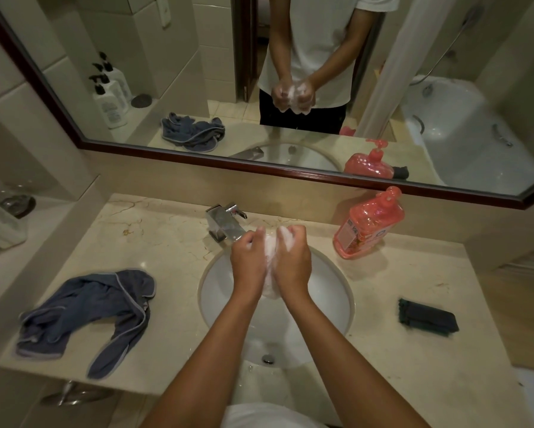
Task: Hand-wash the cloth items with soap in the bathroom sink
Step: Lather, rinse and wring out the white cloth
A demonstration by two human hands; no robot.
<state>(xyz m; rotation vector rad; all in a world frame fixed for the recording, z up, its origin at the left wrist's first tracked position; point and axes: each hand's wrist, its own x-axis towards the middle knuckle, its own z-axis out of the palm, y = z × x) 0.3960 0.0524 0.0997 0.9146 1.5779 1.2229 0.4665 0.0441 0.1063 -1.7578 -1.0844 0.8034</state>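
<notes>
Both hands, left hand [249,263] and right hand [292,261], bunch a sudsy white cloth [270,257] over the sink [330,291], probably so lather drips in.

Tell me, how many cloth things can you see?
3: a white soapy cloth gripped between both hands over the sink, a blue cloth on the counter's left, a dark folded cloth on its right.

Bare forearms, suds-coated left grip [249,261] and right grip [292,261], white short-sleeved shirt, dark trousers in mirror
</notes>
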